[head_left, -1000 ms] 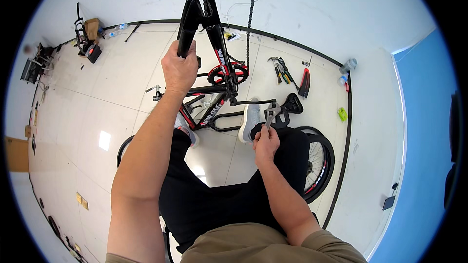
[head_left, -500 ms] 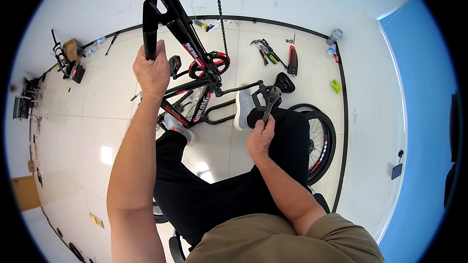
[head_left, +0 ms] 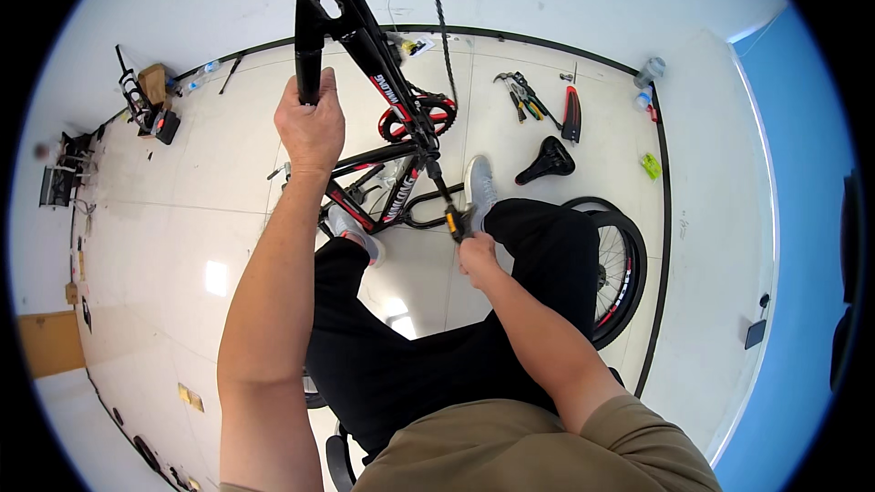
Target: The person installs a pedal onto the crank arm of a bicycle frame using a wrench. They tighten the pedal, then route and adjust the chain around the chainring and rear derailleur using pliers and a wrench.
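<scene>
A black bike frame (head_left: 378, 59) with red and white markings stands in front of me. My left hand (head_left: 310, 123) is closed around the lower end of one of its black tubes. Between my knees, my right hand (head_left: 478, 255) is closed on a grey wrench (head_left: 468, 221), which is blurred and partly hidden. It sits right beside a pedal (head_left: 452, 220) with an orange reflector, at the end of the crank arm (head_left: 441, 184). Farther up are the red and black chainring (head_left: 445, 113) and the hanging chain (head_left: 439, 14).
Right of the frame, a saddle (head_left: 547, 162), a red and black mudguard (head_left: 571, 114) and several hand tools (head_left: 521, 98) lie on the floor. A wheel (head_left: 629, 278) lies beside my right leg. Bottles (head_left: 649, 73) stand by the wall. Another bike part (head_left: 137, 100) and a cardboard box (head_left: 153, 82) are far left.
The crank arm and pedal have swung toward me and left, and my right hand has moved down with the wrench. My left hand keeps its hold. The whole view has shifted slightly.
</scene>
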Motion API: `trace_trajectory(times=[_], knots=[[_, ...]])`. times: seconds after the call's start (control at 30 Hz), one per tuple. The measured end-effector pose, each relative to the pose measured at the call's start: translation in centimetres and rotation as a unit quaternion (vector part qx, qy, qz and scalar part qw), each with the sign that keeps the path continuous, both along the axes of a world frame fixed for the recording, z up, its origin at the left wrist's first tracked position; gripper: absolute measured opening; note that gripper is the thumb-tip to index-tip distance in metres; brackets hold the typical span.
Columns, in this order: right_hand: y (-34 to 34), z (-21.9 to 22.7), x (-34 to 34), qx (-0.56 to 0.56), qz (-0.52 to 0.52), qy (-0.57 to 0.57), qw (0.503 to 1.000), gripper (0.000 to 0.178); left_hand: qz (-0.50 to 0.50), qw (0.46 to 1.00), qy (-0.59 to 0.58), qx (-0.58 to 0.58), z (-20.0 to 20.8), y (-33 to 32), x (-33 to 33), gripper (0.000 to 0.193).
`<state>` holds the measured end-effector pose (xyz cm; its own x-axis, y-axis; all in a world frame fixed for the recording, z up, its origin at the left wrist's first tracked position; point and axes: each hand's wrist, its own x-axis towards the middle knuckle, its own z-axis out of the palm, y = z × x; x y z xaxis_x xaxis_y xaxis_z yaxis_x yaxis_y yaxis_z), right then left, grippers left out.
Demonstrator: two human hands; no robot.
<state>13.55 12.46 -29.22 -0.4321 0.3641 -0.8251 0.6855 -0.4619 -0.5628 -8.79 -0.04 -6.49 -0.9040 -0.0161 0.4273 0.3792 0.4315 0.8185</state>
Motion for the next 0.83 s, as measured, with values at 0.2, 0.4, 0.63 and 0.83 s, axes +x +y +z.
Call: trace_trajectory(times=[0.2, 0.4, 0.63, 0.83], knots=[[-2.5, 2.1, -0.2, -0.171, 0.068, 0.076, 0.98, 0.007, 0.018, 1.0, -0.012, -0.002, 0.1, -0.2, 0.2, 0.029], [-1.8, 2.5, 0.1, -0.101, 0.09, 0.086, 0.987, 0.007, 0.006, 1.0, -0.009, -0.012, 0.6, 0.1, 0.4, 0.03], [-2.9, 4.4, 0.5, -0.036, 0.179, 0.14, 0.973, 0.021, 0.01, 1.0, 0.004, -0.006, 0.4, 0.1, 0.5, 0.031], [-3.2, 6.8, 1.1, -0.11, 0.192, 0.212, 0.952, 0.024, 0.023, 0.999, 0.029, -0.022, -0.5, -0.1, -0.3, 0.029]])
